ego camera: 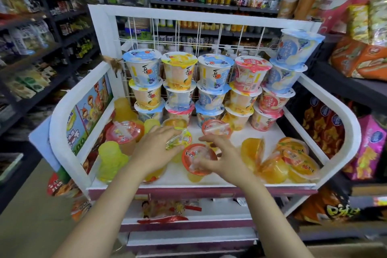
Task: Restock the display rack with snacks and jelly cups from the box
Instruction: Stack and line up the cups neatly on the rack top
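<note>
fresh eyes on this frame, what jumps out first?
The stacked jelly cups along the back of the white display rack stand out first: five columns in blue, yellow and pink, the rightmost leaning. In front, both hands work the shelf: the left hand grips a yellow-lidded cup, the right hand holds an orange-lidded cup. A heap of orange jelly cups lies tipped over at the shelf's right.

Head view, looking down, close over rack (62,123).
</note>
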`<state>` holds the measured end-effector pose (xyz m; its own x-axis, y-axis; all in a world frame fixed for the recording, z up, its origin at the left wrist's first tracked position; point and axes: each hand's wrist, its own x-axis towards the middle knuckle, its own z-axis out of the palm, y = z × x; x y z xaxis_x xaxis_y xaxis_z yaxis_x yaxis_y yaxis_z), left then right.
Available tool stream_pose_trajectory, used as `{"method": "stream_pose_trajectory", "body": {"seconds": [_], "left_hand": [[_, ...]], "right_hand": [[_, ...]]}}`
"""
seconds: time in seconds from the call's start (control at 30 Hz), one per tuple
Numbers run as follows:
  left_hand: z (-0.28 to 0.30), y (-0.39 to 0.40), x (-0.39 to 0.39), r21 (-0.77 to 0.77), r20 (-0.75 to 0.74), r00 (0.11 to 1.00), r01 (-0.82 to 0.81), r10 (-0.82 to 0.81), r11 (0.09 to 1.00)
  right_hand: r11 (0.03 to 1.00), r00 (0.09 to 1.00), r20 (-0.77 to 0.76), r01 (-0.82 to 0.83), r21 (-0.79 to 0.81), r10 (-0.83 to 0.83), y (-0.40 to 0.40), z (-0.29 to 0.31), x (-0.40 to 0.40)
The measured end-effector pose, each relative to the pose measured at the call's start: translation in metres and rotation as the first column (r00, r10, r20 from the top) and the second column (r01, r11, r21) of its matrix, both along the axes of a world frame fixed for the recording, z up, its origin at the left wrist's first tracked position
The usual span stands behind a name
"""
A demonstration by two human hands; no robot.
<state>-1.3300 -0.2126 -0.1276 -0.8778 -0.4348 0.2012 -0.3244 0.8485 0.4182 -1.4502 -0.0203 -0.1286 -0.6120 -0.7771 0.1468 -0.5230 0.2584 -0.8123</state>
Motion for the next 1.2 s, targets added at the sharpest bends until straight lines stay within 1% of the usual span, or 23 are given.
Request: {"method": "stream_pose_trajectory", "body": {"seconds": [0.03, 0.1, 0.17, 0.23, 0.37, 0.5, 0.67, 0.73, 0.8, 0.87, 0.93, 1.0, 1.07, 1.13, 1.2], "left_hand": [[0.0, 0.0, 0.001, 0.004, -0.002, 1.0, 0.002, -0.002, 1.0], [-0.001, -0.001, 0.001, 0.005, -0.007, 1.0, 0.009, -0.008, 1.0], [-0.001, -0.002, 0.001, -0.001, -0.007, 1.0, 0.011, -0.011, 1.0], [-0.001, -0.002, 0.001, -0.003, 0.001, 1.0, 0.009, -0.009, 1.0], [0.0, -0.001, 0.0, -0.035, 0.008, 1.0, 0.01, -0.009, 0.999], [0.002, 0.001, 0.001, -0.056, 0.014, 1.0, 0.013, -0.012, 0.998], [0.007, 0.005, -0.001, -0.037, 0.037, 0.999, 0.002, 0.0, 0.999], [0.011, 0.013, -0.007, -0.104, 0.054, 0.998, -0.025, 0.031, 0.994], [0.018, 0.03, -0.018, -0.155, -0.016, 1.0, -0.009, 0.006, 0.988], [0.024, 0.055, -0.036, -0.132, -0.095, 0.991, 0.084, -0.097, 0.988], [0.027, 0.08, -0.056, -0.109, -0.079, 0.979, 0.177, -0.186, 0.978], [0.027, 0.097, -0.076, -0.111, 0.03, 0.976, 0.218, -0.216, 0.97], [0.022, 0.101, -0.093, -0.126, 0.164, 0.967, 0.215, -0.193, 0.969], [0.016, 0.098, -0.104, -0.129, 0.256, 0.953, 0.198, -0.161, 0.972], [0.011, 0.093, -0.11, -0.118, 0.286, 0.947, 0.184, -0.144, 0.976]], "right_hand": [[0.997, 0.998, 0.006, -0.056, 0.055, 0.056, -0.001, -0.006, 0.006], [0.995, 0.996, 0.059, -0.076, 0.071, 0.072, -0.004, -0.013, 0.013], [0.998, 0.997, 0.069, -0.033, 0.051, 0.029, -0.006, -0.014, 0.016], [0.999, 0.999, 0.03, 0.03, 0.042, -0.031, -0.007, -0.014, 0.017], [0.987, 0.99, -0.021, 0.139, 0.085, -0.138, -0.002, -0.013, 0.014], [0.982, 0.988, 0.012, 0.15, 0.113, -0.153, 0.001, -0.011, 0.012], [0.989, 0.989, 0.054, 0.134, 0.063, -0.138, 0.007, -0.006, 0.014], [0.985, 0.985, 0.034, 0.171, 0.023, -0.172, 0.019, 0.004, 0.005], [0.967, 0.968, -0.002, 0.249, -0.048, -0.25, 0.037, 0.017, -0.012], [0.946, 0.95, -0.022, 0.309, -0.094, -0.313, 0.056, 0.028, -0.036], [0.945, 0.945, -0.037, 0.323, -0.052, -0.325, 0.073, 0.032, -0.063], [0.954, 0.956, -0.065, 0.29, 0.068, -0.286, 0.083, 0.032, -0.089], [0.946, 0.974, -0.107, 0.219, 0.237, -0.199, 0.086, 0.03, -0.112], [0.918, 0.989, -0.082, 0.145, 0.37, -0.123, 0.085, 0.027, -0.128], [0.915, 0.994, -0.023, 0.104, 0.39, -0.104, 0.08, 0.024, -0.138]]}}
